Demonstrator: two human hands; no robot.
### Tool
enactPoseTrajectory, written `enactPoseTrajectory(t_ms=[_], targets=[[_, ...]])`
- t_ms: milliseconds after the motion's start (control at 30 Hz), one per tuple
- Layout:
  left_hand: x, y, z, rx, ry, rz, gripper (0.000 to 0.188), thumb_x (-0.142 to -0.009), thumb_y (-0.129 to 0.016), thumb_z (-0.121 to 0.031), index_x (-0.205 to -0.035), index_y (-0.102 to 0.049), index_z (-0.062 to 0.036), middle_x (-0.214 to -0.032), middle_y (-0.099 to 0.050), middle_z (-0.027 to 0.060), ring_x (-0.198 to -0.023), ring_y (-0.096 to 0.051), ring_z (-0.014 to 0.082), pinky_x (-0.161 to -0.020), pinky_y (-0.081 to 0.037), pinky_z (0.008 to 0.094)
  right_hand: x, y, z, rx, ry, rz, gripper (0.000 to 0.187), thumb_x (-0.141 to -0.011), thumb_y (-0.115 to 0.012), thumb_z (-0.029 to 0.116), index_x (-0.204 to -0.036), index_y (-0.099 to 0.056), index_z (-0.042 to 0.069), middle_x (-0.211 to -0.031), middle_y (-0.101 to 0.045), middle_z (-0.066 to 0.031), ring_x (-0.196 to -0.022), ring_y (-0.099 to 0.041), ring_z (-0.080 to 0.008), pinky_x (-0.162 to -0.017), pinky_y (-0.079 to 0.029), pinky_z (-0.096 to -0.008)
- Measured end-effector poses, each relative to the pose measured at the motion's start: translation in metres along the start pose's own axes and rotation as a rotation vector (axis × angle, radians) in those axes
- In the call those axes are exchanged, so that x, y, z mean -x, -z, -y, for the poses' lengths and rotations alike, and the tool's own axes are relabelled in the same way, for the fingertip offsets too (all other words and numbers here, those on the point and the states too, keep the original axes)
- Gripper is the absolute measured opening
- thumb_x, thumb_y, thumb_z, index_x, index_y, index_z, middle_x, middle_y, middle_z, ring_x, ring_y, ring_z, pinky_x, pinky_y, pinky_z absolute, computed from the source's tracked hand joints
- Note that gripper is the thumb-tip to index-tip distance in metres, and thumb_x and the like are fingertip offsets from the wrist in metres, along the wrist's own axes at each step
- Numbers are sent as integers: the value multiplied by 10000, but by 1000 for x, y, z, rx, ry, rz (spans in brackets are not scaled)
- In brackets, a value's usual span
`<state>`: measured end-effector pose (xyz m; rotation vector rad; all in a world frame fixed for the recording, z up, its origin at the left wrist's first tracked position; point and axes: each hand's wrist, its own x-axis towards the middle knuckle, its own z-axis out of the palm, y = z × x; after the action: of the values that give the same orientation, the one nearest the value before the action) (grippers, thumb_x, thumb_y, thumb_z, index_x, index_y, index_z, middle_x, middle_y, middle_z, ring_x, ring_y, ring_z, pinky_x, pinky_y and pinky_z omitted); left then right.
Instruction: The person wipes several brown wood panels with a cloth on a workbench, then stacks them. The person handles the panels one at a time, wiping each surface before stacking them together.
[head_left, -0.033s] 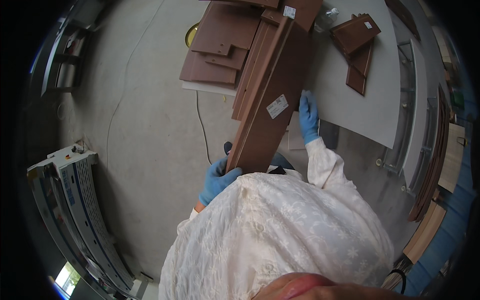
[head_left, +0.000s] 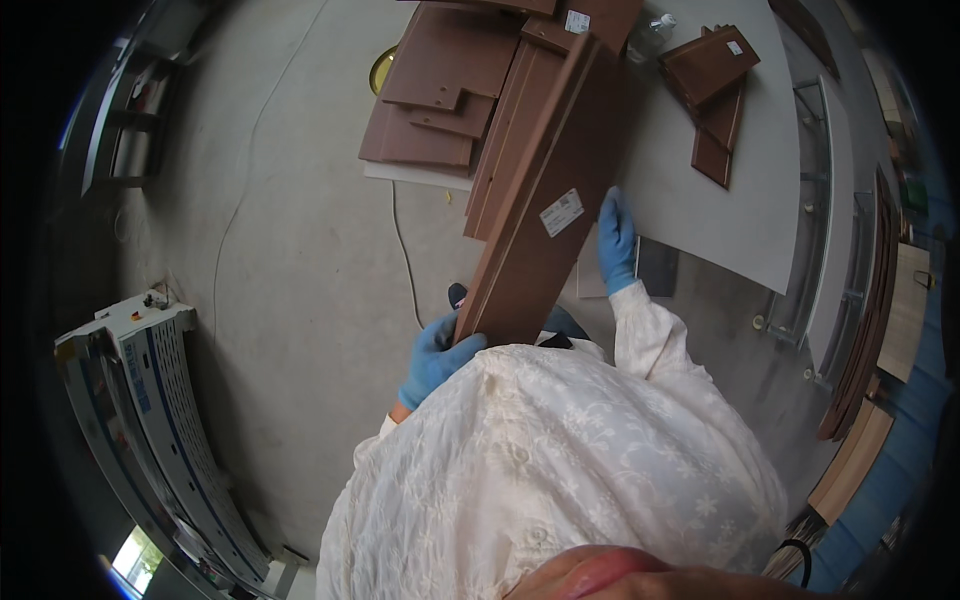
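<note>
A long brown panel (head_left: 535,215) with a grooved left edge and a white label (head_left: 562,212) slants from my waist up to the far boards. My left hand (head_left: 440,358), in a blue glove, is closed round its near left corner. By the panel's right side is my right hand (head_left: 617,240), also gloved in blue, its fingers stretched out and pointing away from me. Whether those fingertips touch the panel I cannot tell. The panel's far end overlaps a stack of brown boards (head_left: 430,75) with notched corners.
A grey-white table (head_left: 740,225) on the right carries short brown pieces (head_left: 712,70) and a clear plastic bottle (head_left: 652,38). Beyond its right edge is a metal-framed rack (head_left: 818,200). A cable (head_left: 403,250) lies on the floor. A long white-and-blue machine (head_left: 165,400) stands at the left.
The panel and its label have shifted very slightly to the right. My right hand has drawn back a little toward me, and my left hand keeps its hold.
</note>
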<state>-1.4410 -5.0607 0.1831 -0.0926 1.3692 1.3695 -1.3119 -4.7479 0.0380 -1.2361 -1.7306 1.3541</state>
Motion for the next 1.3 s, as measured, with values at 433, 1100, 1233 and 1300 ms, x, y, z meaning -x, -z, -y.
enactPoseTrajectory(t_ms=[433, 1100, 1233, 1300], targets=[[-63, -52, -7, -238, -113, 467, 500, -971, -695, -213, -1366, -582, 73, -1222, -688, 125, -1089, -648, 199, -988, -510, 351, 41, 77, 29, -470, -378, -360, 809, -986, -522, 696, -1454, -525, 36, -1363, -623, -128, -1161, -645, -255, -996, -551, -372], [-200, -107, -8, -1571, -979, -521, 753, -950, -617, -421, -1540, -417, 1, -1600, -346, 321, -1511, -268, 504, -1234, -144, 621, -287, 215, -75, 14, -300, -656, 719, -988, -621, 578, -1150, -695, -119, -1137, -744, -183, -1012, -670, -217, -899, -521, -361], [-201, -108, -10, -1597, -933, -500, 762, -969, -589, -425, -1566, -381, 0, -1621, -312, 317, -1524, -247, 498, -1238, -131, 624, -373, 218, -92, -54, -180, -610, 692, -961, -655, 587, -1108, -728, -86, -1024, -764, -177, -926, -690, -241, -835, -534, -386], [-200, -111, -12, -1614, -918, -503, 763, -970, -583, -420, -1572, -373, 0, -1623, -308, 317, -1527, -241, 500, -1237, -134, 625, -418, 219, -104, -20, -241, -632, 746, -927, -664, 638, -1060, -730, -92, -991, -763, -197, -886, -705, -287, -797, -542, -407]])
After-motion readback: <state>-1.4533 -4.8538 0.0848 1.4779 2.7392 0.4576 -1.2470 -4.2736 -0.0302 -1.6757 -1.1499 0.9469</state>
